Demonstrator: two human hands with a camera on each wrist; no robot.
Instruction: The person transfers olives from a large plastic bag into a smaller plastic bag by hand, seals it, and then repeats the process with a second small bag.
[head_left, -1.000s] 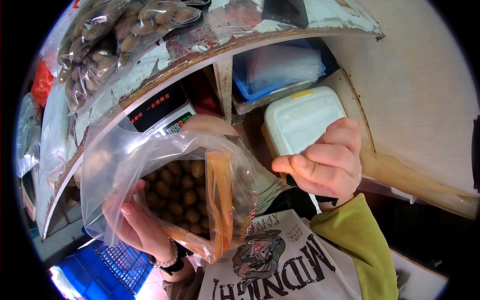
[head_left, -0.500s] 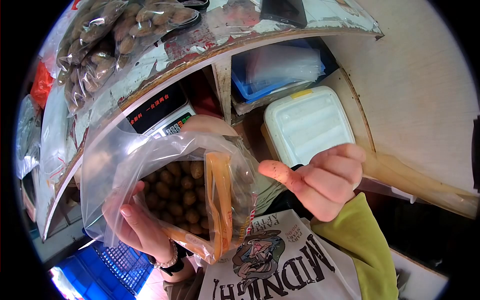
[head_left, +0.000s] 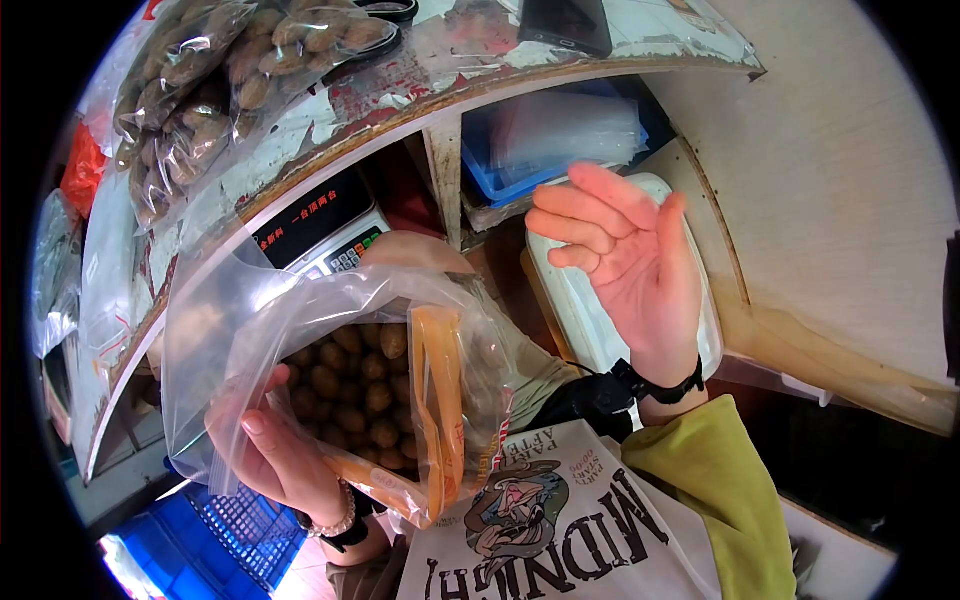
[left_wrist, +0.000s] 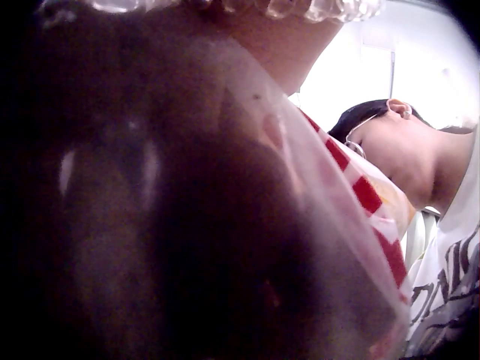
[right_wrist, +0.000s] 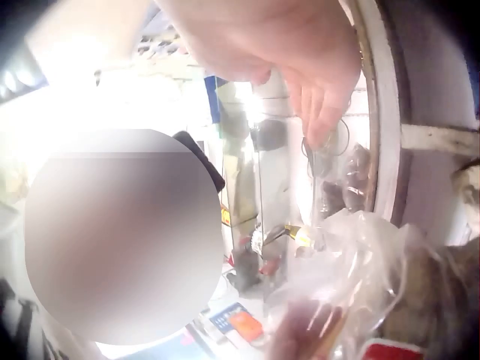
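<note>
My left hand [head_left: 285, 460] holds a clear zip-top bag [head_left: 355, 285] by its left side, with thumb and fingers partly seen through the plastic. Inside the wide-mouthed bag lie many brown oval nuts [head_left: 370, 385], beside an orange-tan strip [head_left: 437, 390] of the bag's print. The left wrist view is mostly filled by the dark, blurred bag [left_wrist: 322, 202] with its red-and-white edge. My right hand [head_left: 640, 260] is raised over the white lidded box, palm showing, fingers loosely bent and holding nothing. In the right wrist view this hand [right_wrist: 300, 45] hangs above the bag [right_wrist: 375, 262].
A white lidded box [head_left: 570, 315] and a blue tray [head_left: 490, 180] with clear bags [head_left: 570, 130] occupy the shelf beside a scale [head_left: 345, 250]. Filled nut bags [head_left: 190, 120] and a phone [head_left: 565, 25] rest on the worn counter [head_left: 440, 60]. A blue crate [head_left: 190, 540] stands lower left.
My right hand has gone from curled, with its thumb pointing left, to spread and raised, palm showing. My left hand and the nut bag have stayed in place.
</note>
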